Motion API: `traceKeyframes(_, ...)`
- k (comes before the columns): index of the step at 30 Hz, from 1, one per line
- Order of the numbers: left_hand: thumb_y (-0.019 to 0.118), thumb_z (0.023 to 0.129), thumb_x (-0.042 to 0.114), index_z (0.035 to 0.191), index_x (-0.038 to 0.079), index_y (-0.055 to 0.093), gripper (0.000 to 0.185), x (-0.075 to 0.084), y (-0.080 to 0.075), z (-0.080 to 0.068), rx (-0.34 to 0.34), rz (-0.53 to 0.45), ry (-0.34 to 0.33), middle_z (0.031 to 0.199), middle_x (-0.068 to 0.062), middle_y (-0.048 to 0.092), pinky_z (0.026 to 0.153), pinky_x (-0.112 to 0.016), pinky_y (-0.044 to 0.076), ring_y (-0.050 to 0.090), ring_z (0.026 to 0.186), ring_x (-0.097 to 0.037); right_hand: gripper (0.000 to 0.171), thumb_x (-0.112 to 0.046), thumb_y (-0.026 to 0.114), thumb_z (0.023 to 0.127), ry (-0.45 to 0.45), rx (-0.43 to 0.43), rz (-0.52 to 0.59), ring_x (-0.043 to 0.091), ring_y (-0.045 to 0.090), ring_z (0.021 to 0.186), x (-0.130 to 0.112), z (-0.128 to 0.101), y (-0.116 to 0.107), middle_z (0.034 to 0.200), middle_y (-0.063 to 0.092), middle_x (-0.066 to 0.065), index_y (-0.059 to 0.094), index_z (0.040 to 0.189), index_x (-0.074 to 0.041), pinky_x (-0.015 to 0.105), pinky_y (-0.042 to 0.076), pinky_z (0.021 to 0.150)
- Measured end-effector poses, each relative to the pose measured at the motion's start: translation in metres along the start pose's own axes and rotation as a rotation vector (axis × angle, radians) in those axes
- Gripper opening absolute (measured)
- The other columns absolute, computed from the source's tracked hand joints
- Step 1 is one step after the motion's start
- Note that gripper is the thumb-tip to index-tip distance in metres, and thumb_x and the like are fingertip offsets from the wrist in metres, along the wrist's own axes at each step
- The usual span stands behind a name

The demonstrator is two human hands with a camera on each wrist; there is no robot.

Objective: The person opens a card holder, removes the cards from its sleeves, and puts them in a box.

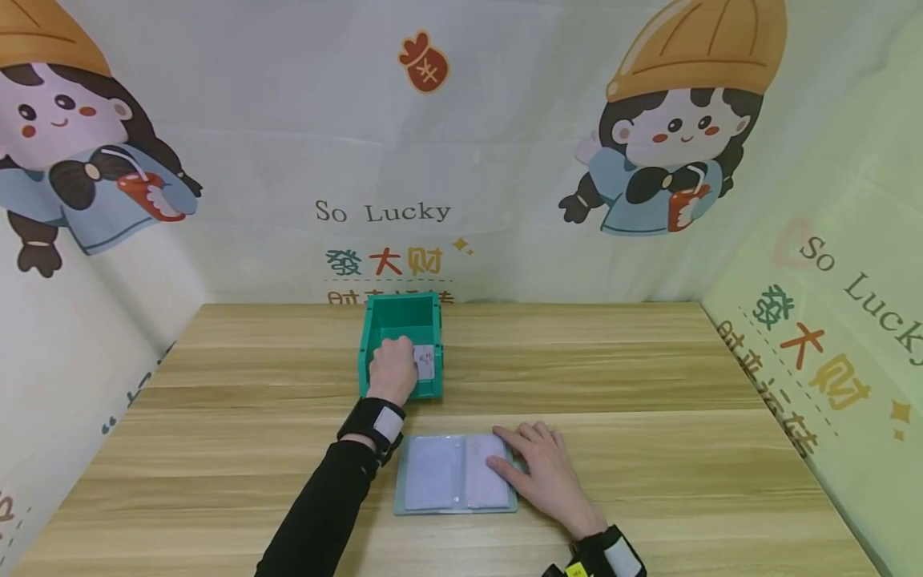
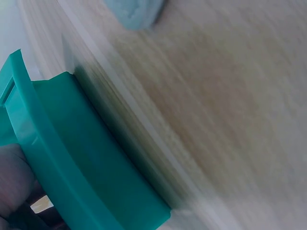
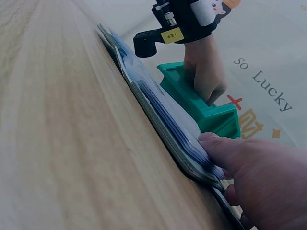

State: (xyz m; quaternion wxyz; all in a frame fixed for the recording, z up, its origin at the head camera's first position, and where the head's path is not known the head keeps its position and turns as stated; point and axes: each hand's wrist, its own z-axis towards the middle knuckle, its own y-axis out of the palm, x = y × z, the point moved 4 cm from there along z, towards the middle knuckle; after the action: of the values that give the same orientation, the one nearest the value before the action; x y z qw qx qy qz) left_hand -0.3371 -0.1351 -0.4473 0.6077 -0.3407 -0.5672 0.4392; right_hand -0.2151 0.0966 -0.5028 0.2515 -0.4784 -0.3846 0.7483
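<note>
- Left hand (image 1: 392,370) reaches into the green bin (image 1: 401,320), fingers curled on a small white card (image 1: 424,361) at the front wall.
- Right hand (image 1: 544,473), fingers straight, presses flat on the open card album (image 1: 454,473) on the wooden table (image 1: 649,385).
- Card may catch the bin's rim and slip out.
- If the right hand lifts, the album pages could flip closed.

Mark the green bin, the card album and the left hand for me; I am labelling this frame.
green bin (image 1: 401,313): head view, inner back wall.
card album (image 1: 433,473): head view, left page.
left hand (image 1: 392,370): head view, back of the hand at the bin.
</note>
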Motion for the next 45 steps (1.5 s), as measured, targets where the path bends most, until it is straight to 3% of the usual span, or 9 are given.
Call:
traceKeyframes(7, 0.056, 0.095, 0.004, 0.076, 0.000, 0.061, 0.020, -0.002, -0.001, -0.004, -0.018, -0.038, 0.001, 0.076, -0.017, 0.064, 0.051, -0.039, 0.048, 0.065, 0.067, -0.029, 0.044, -0.038, 0.072, 0.091, 0.005, 0.004, 0.008, 0.006, 0.039, 0.085, -0.001, 0.000, 0.000, 0.083, 0.054, -0.010, 0.070, 0.126, -0.012, 0.029, 0.025, 0.080)
traceKeyframes(12, 0.054, 0.095, 0.005, 0.061, 0.004, 0.054, 0.034, 0.002, -0.012, -0.013, 0.086, -0.087, 0.069, 0.071, -0.012, 0.056, 0.049, -0.036, 0.043, 0.058, 0.062, -0.025, 0.043, -0.037, 0.072, 0.091, 0.018, 0.002, 0.017, 0.006, 0.038, 0.084, -0.002, 0.000, 0.000, 0.082, 0.052, -0.011, 0.070, 0.126, -0.012, 0.029, 0.024, 0.080)
traceKeyframes(16, 0.057, 0.095, 0.006, 0.070, -0.002, 0.069, 0.029, 0.009, -0.025, -0.030, 0.181, -0.160, 0.145, 0.080, -0.014, 0.063, 0.057, -0.038, 0.050, 0.060, 0.069, -0.026, 0.043, -0.036, 0.071, 0.091, 0.014, 0.008, 0.005, 0.007, 0.039, 0.084, -0.002, 0.000, 0.000, 0.085, 0.054, -0.009, 0.069, 0.127, -0.012, 0.029, 0.025, 0.080)
traceKeyframes(20, 0.062, 0.093, 0.010, 0.081, 0.000, 0.076, 0.021, 0.017, -0.032, -0.058, 0.179, -0.263, 0.193, 0.080, -0.011, 0.068, 0.064, -0.034, 0.051, 0.060, 0.071, -0.020, 0.044, -0.038, 0.069, 0.092, 0.009, 0.010, -0.010, 0.008, 0.040, 0.085, -0.003, 0.000, 0.000, 0.090, 0.057, -0.007, 0.069, 0.128, -0.013, 0.029, 0.026, 0.080)
traceKeyframes(22, 0.065, 0.093, 0.011, 0.077, 0.003, 0.075, 0.020, 0.021, -0.031, -0.074, 0.125, -0.320, 0.201, 0.072, -0.006, 0.065, 0.061, -0.028, 0.047, 0.056, 0.066, -0.015, 0.045, -0.039, 0.068, 0.092, 0.011, 0.004, -0.015, 0.008, 0.039, 0.084, -0.003, 0.000, 0.000, 0.090, 0.057, -0.007, 0.069, 0.128, -0.013, 0.029, 0.025, 0.079)
traceKeyframes(26, 0.065, 0.093, 0.013, 0.074, 0.007, 0.072, 0.021, 0.026, -0.023, -0.103, -0.094, -0.393, 0.210, 0.063, 0.003, 0.058, 0.052, -0.021, 0.037, 0.048, 0.058, -0.009, 0.047, -0.043, 0.068, 0.092, 0.014, 0.001, -0.026, 0.008, 0.038, 0.084, -0.003, 0.000, 0.001, 0.088, 0.054, -0.009, 0.068, 0.129, -0.014, 0.029, 0.025, 0.079)
traceKeyframes(29, 0.064, 0.094, 0.015, 0.076, 0.007, 0.072, 0.021, 0.026, -0.013, -0.118, -0.277, -0.409, 0.229, 0.064, 0.005, 0.059, 0.052, -0.020, 0.038, 0.049, 0.059, -0.008, 0.049, -0.045, 0.069, 0.091, 0.014, 0.003, -0.034, 0.008, 0.037, 0.084, -0.002, 0.000, 0.002, 0.088, 0.053, -0.009, 0.069, 0.129, -0.014, 0.030, 0.024, 0.080)
traceKeyframes(32, 0.064, 0.095, 0.016, 0.078, 0.006, 0.074, 0.021, 0.023, -0.003, -0.128, -0.386, -0.438, 0.246, 0.068, 0.003, 0.064, 0.054, -0.020, 0.040, 0.051, 0.061, -0.007, 0.048, -0.045, 0.069, 0.091, 0.012, 0.006, -0.038, 0.008, 0.037, 0.084, -0.002, -0.001, 0.002, 0.088, 0.053, -0.009, 0.069, 0.129, -0.015, 0.030, 0.024, 0.080)
traceKeyframes(45, 0.066, 0.094, 0.018, 0.094, 0.002, 0.076, 0.019, 0.019, 0.014, -0.137, -0.473, -0.538, 0.230, 0.079, -0.004, 0.070, 0.057, -0.020, 0.042, 0.055, 0.067, -0.010, 0.042, -0.043, 0.072, 0.089, 0.044, 0.019, -0.010, 0.007, 0.039, 0.084, -0.001, 0.002, 0.001, 0.083, 0.049, -0.013, 0.068, 0.124, -0.019, 0.029, 0.025, 0.079)
